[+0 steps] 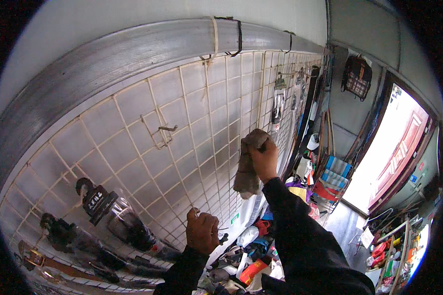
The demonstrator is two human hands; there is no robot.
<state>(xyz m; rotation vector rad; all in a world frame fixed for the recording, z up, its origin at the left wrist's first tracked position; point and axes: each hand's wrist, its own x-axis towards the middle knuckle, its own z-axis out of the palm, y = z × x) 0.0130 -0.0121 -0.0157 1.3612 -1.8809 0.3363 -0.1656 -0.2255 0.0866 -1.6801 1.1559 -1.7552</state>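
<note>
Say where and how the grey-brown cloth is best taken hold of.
Probably by its upper part, from the right: the cloth looks bunched thick there, where the right hand grips it, its lower end extends below, and the wire grid stands behind.

The premises appeared to be a small shop or its stockroom. A white metal wire grid panel (186, 93) served as a display wall, bearing clear plastic packages on black hangers (128, 226) and a brown leather belt (59, 268). A multicoloured heap of mixed goods (253, 270) lay below.
</note>
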